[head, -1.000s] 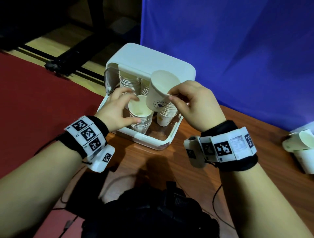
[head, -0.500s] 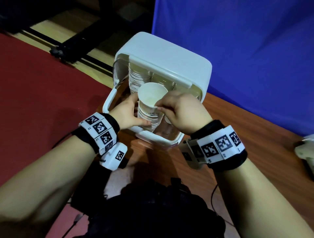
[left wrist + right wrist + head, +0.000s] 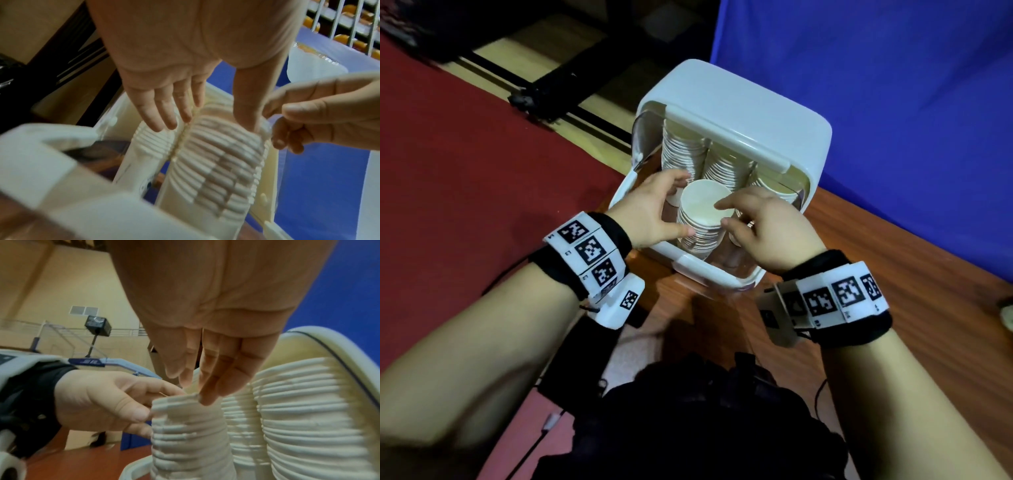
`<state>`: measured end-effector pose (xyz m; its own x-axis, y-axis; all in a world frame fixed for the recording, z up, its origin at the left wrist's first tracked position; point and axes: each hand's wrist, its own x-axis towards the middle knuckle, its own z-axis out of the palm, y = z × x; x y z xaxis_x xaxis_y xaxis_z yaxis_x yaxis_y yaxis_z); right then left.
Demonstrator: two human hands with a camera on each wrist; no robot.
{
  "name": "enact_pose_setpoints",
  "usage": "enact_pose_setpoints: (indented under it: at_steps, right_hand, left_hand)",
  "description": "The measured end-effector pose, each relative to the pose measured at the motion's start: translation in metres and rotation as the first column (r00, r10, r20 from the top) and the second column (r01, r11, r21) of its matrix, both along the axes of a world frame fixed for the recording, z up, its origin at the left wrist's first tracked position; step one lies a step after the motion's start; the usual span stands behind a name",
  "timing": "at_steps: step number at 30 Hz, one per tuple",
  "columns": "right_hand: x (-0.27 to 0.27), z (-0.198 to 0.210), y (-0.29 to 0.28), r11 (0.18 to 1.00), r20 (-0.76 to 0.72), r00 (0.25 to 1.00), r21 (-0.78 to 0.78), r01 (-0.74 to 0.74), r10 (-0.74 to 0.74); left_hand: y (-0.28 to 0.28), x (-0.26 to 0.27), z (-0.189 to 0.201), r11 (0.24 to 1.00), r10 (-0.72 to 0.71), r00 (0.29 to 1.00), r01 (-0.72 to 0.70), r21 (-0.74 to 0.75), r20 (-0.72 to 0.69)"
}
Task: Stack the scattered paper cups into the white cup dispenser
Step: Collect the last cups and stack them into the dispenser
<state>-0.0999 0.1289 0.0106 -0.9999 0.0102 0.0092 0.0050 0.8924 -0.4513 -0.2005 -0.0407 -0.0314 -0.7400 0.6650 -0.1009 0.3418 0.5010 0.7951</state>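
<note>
Your right hand [image 3: 767, 226] carried a single white paper cup tilted above the white plastic cup dispenser [image 3: 739, 116] a second ago; that cup is now nested on top of the front stack of white paper cups [image 3: 703, 219] inside the dispenser. Judged from this, one more cup is stowed and the seating step is at or near its end.

Hand state:
- Left hand [image 3: 650, 216]: thumb on the near side of the front stack and fingers round the far side, holding it steady. The left wrist view shows the thumb pressed on the stack's rims [image 3: 244, 125], the fingers fairly straight.
- Right hand: fingertips [image 3: 205, 399] resting on the top rim at the stack's right side, with the fingers only slightly bent. It carries nothing; it is pressing or just letting go, and you cannot tell which.

Container contents, relative to the dispenser:
- Against its back wall, under the raised lid, stand tall stacks of nested cups: two are plain [image 3: 683, 150], and a third at the right is partly hidden.
- At its open front stands the shorter stack you are holding.
- Its base rests on the brown wooden table [image 3: 893, 260].

A white object at the right edge of the head view is too cropped to identify.
</note>
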Motion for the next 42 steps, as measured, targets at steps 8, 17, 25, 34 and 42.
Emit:
enact_pose_setpoints:
  at_steps: [8, 17, 25, 34, 42]
  right_hand:
    - [0.062, 0.0, 0.034, 0.963, -0.116, 0.956, -0.051, 0.265, -0.269]
    - [0.179, -0.01, 0.093, 0.823, -0.018, 0.823, -0.004, 0.568, -0.568]
    - [0.292, -0.018, 0.196, 0.735, 0.069, 0.733, 0.008, 0.678, -0.677]
    - [0.407, -0.021, 0.386, 0.606, 0.163, 0.587, 0.121, 0.786, -0.793]
    - [0.411, -0.051, 0.489, 0.61, 0.311, 0.546, 0.168, 0.774, -0.778]
  left_hand:
    - [0.014, 0.043, 0.046, 0.997, -0.048, 0.968, 0.063, 0.052, -0.244]
    - [0.108, 0.118, 0.032, 0.928, -0.368, 0.906, 0.373, -0.019, -0.211]
    - [0.231, 0.206, 0.021, 0.845, -0.531, 0.84, 0.514, -0.146, -0.114]
    - [0.407, 0.304, -0.003, 0.87, -0.458, 0.889, 0.447, -0.209, -0.005]
    - [0.536, 0.343, -0.038, 0.873, -0.411, 0.912, 0.394, -0.289, 0.003]
